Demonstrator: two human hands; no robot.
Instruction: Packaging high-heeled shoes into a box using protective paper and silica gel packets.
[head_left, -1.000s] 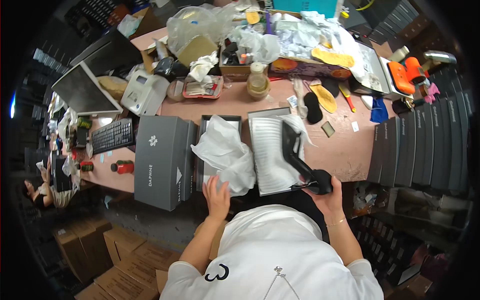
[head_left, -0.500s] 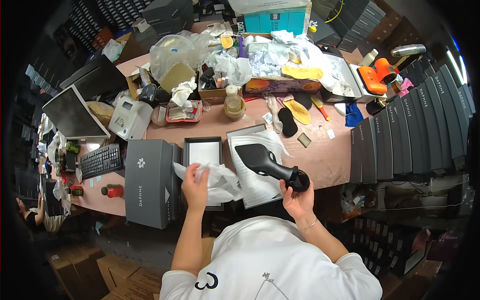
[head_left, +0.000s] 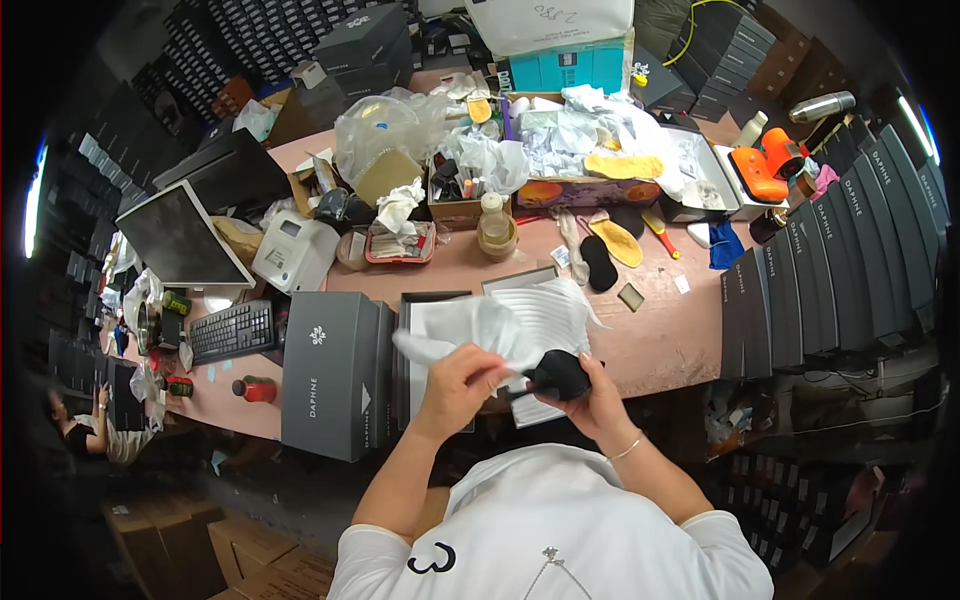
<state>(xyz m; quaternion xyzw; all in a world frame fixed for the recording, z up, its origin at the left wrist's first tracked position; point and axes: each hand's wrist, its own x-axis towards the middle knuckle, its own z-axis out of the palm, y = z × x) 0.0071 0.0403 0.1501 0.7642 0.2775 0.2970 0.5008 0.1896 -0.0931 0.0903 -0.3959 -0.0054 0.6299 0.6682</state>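
Note:
My right hand (head_left: pixel 597 402) grips a black shoe (head_left: pixel 562 375), its rounded end toward me; much of its length is hidden by paper and fingers. Pinched in my left hand (head_left: pixel 458 388) is white tissue paper (head_left: pixel 465 328), which spreads out beyond the fingers and meets the shoe. Beneath the paper lies an open dark grey shoebox (head_left: pixel 406 385), partly covered. To its right, ribbed white foam sheeting (head_left: pixel 565 310) lies in a grey box lid or tray (head_left: pixel 518 282), just beyond the shoe.
Closed grey shoeboxes (head_left: pixel 330 385) stand left of the open box, beside a keyboard (head_left: pixel 232 332) and monitor (head_left: pixel 185 240). A row of shoeboxes (head_left: pixel 800 290) lines the right. Insoles (head_left: pixel 617 243), a bottle (head_left: pixel 494 222) and a paper-filled carton (head_left: pixel 570 190) sit farther back.
The shoe has turned and come toward the middle, its pointed toe no longer showing. My left hand has brought the tissue paper rightward to the shoe. The view has shifted slightly.

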